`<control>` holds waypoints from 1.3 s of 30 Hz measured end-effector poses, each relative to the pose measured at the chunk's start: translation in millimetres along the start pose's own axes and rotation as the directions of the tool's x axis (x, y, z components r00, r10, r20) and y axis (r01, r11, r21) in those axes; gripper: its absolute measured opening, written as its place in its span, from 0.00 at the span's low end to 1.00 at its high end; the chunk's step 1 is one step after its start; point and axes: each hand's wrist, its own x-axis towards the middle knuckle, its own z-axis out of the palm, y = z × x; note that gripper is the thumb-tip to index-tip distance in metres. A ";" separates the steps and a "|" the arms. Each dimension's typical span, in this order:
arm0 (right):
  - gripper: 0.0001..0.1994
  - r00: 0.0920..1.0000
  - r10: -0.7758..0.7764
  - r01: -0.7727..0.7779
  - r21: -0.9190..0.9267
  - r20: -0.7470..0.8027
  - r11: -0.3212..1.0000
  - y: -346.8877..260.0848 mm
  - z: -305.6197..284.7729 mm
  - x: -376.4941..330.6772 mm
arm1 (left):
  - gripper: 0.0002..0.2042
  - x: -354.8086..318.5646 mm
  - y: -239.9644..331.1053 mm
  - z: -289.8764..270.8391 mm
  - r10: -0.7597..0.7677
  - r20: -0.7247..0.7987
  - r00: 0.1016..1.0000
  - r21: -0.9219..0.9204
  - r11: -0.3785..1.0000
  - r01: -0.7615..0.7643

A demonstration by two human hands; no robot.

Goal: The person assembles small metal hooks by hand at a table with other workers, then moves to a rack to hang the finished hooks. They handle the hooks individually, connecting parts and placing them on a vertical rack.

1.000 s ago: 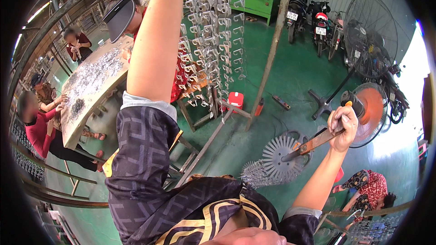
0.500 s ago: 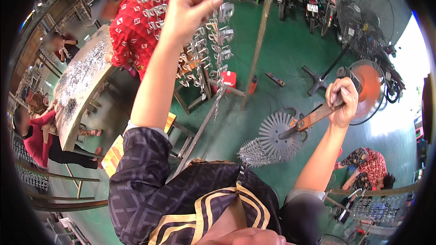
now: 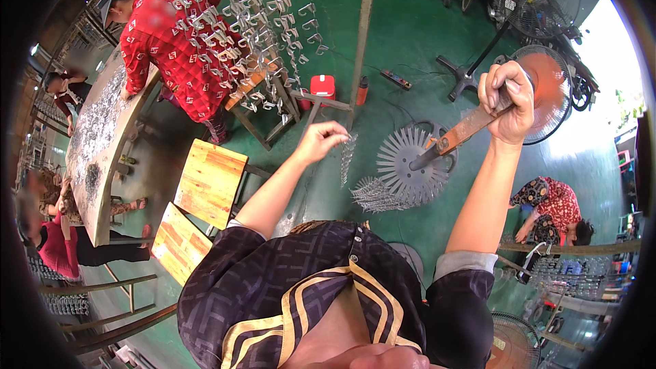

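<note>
- Left hand [image 3: 321, 142] was pinched closed on a short string of small silvery metal clips [image 3: 347, 157], which hung down from the fingertips over the green floor [image 3: 410, 41].
- Right hand [image 3: 507, 102] was fisted around the orange-brown wooden handle [image 3: 471, 126] of a grey toothed metal disc tool [image 3: 413, 164], held raised, disc end pointing down and left.
- More silvery clips [image 3: 376, 195] bristled along the disc's lower rim, just beside the hanging string but apart from it.
- Judged step: loading the string onto the disc's teeth. The next move seemed to call for bringing the string across to a free tooth while keeping the handle steady.
- Room: open floor lay below and between both hands. A rack of hanging silvery metal hooks [image 3: 232, 34] stood up and to the left, near a person in a red patterned shirt [image 3: 174, 48]; a red-bladed standing fan [image 3: 547, 89] sat close behind the right hand.
- Two pale wooden stools [image 3: 208, 181] stood lower left, well apart from the disc.
</note>
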 end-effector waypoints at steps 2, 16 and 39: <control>0.11 1.000 0.012 -0.012 0.014 0.007 1.000 0.8 1.4 1.0 | 0.02 -5.3 -18.6 14.9 -0.046 0.042 0.998 0.020 0.999 0.045; 0.12 0.998 0.029 -0.034 0.100 0.048 0.994 1.9 -1.5 3.1 | 0.04 -12.0 -48.4 68.4 -0.099 0.318 0.943 0.155 0.987 0.051; 0.12 0.998 0.025 -0.033 0.126 0.063 0.992 0.9 -11.0 0.3 | 0.05 -12.4 -62.8 77.9 -0.137 0.300 0.944 0.129 0.986 0.102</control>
